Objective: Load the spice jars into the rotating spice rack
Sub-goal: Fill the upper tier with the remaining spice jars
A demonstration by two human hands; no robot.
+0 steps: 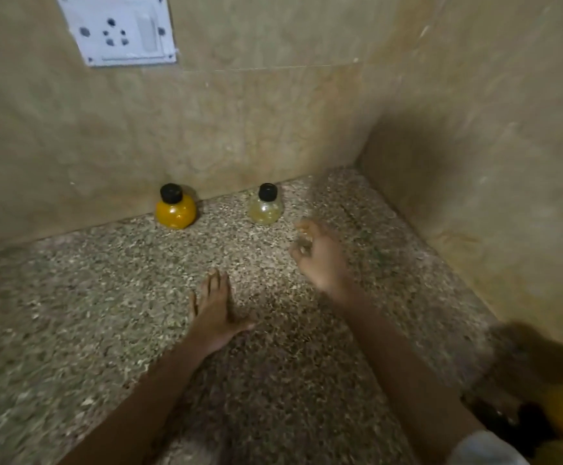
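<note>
Two small round jars with black caps stand on the speckled counter against the back wall. The left jar holds orange-yellow powder. The right jar is pale and nearly clear. My right hand hovers just right of and below the pale jar, blurred, fingers curled apart with nothing in them. My left hand lies flat over the counter, fingers together and pointing at the wall, holding nothing. At the bottom right corner a dark rack with yellow jars in it is partly cut off and blurred.
Tiled walls close the counter at the back and on the right, forming a corner. A white socket plate is mounted high on the back wall.
</note>
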